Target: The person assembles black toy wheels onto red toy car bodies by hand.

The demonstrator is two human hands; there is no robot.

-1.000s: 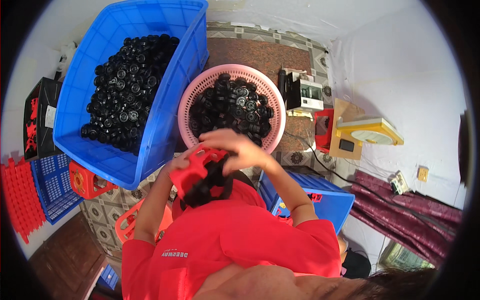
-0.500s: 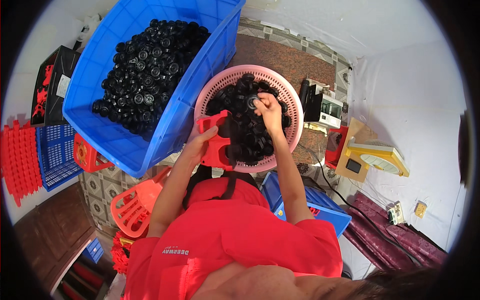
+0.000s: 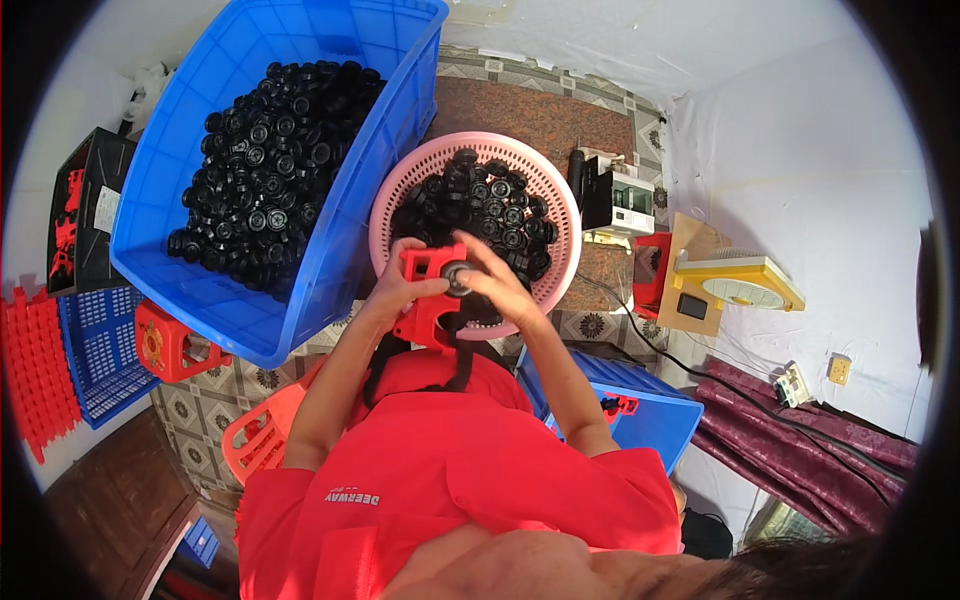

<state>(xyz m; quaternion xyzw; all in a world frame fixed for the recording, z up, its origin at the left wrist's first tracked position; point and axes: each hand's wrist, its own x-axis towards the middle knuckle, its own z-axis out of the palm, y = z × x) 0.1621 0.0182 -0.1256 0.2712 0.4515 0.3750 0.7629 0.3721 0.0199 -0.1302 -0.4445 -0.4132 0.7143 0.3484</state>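
Both my hands meet over the near side of a pink perforated basket (image 3: 386, 215) filled with black toy wheels (image 3: 512, 215). My left hand (image 3: 395, 288) is closed on the left edge of a red plastic toy-car chassis (image 3: 422, 318) with square and round cutouts. Against the chassis's right side, a single black wheel (image 3: 456, 276) is gripped by the fingers of my right hand (image 3: 496, 285). My left thumb also reaches toward that wheel. Whether the wheel is seated in the chassis, I cannot tell.
A large blue bin (image 3: 345, 215) heaped with black wheels stands at the left, rising beside the basket. Right of the basket lies a small white device (image 3: 630, 205); beyond it is a yellow fan (image 3: 745, 283). A black cable (image 3: 660, 350) runs along the right. Near my right elbow sits a blue crate (image 3: 650, 425).
My right hand has brought the wheel from over the basket nearer to me, onto the red chassis. The chassis is turned and held lower, and the view has shifted slightly.
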